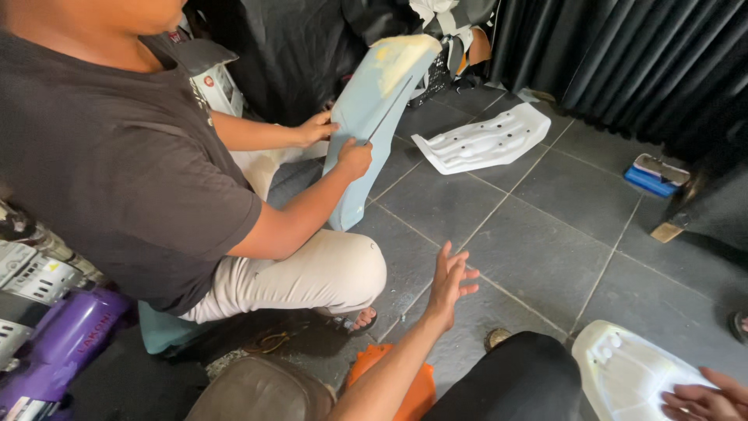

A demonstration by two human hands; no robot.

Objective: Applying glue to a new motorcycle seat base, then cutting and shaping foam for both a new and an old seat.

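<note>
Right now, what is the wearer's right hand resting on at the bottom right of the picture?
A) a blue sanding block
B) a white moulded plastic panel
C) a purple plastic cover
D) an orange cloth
B: the right hand lies on the white moulded plastic panel on the grey tiled floor, while the left hand hangs open in the air, touching nothing.

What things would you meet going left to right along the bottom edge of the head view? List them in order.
Purple moulded part → brown rounded seat → orange piece → left hand, raised open → white plastic panel → right hand resting on that panel.
</note>
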